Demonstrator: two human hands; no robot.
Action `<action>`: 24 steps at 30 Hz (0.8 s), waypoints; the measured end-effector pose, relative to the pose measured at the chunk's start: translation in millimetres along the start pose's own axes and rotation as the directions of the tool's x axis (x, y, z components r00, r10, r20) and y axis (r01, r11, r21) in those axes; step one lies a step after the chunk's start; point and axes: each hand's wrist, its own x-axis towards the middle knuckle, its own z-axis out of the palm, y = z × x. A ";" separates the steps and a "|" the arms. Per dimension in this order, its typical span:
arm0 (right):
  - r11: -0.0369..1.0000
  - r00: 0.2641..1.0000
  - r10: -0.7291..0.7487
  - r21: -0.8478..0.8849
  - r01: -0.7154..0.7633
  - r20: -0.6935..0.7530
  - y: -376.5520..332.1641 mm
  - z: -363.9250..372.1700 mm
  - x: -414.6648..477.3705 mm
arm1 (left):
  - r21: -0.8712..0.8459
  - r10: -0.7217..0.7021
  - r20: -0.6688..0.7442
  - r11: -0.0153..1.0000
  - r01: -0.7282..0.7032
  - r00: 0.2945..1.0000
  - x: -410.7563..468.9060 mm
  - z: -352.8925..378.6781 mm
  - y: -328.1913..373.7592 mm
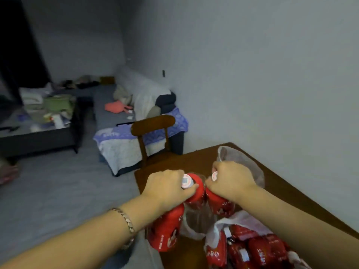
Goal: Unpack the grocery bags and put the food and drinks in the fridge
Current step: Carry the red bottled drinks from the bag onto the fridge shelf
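My left hand (165,186) grips the tops of two red-wrapped drink bottles: one (167,232) hangs below the wrist, the other (195,191) shows its pink-white cap beside my fingers. My right hand (231,179) grips the neck of another red bottle (221,205), its cap peeking out by the thumb. Both hands are raised above the brown wooden table (281,193). A white plastic grocery bag (215,232) lies open on the table at the bottom right, with several more red bottles (260,249) inside.
An empty clear plastic bag (242,158) lies behind my right hand. A wooden chair (153,125) stands at the table's far corner. Beyond it are a sofa (120,113) with cloths and a cluttered low table (38,121). Grey floor spreads to the left.
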 end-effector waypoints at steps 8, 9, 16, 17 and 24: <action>0.870 0.869 -0.493 0.033 0.492 0.047 -210.2 8.8 -20.3 | 0.078 -0.487 -0.145 0.862 0.500 0.861 -181.0 -62.1 -113.4; 0.845 0.844 -0.534 0.018 0.534 0.048 -237.4 10.8 -30.3 | 0.091 -0.528 -0.169 0.832 0.546 0.832 -206.4 -69.6 -123.5; 0.572 0.567 -0.820 0.082 0.816 0.073 -446.4 11.7 -160.7 | 0.084 -0.796 -0.301 0.527 0.846 0.526 -437.4 -126.3 -183.5; 0.536 0.531 -0.844 0.101 0.838 0.074 -475.7 10.9 -185.2 | 0.066 -0.819 -0.320 0.483 0.873 0.477 -473.2 -134.0 -187.8; 0.236 0.234 -0.972 0.201 0.951 0.036 -670.4 1.8 -367.7 | 0.058 -0.899 -0.402 0.161 0.985 0.171 -715.5 -192.9 -210.6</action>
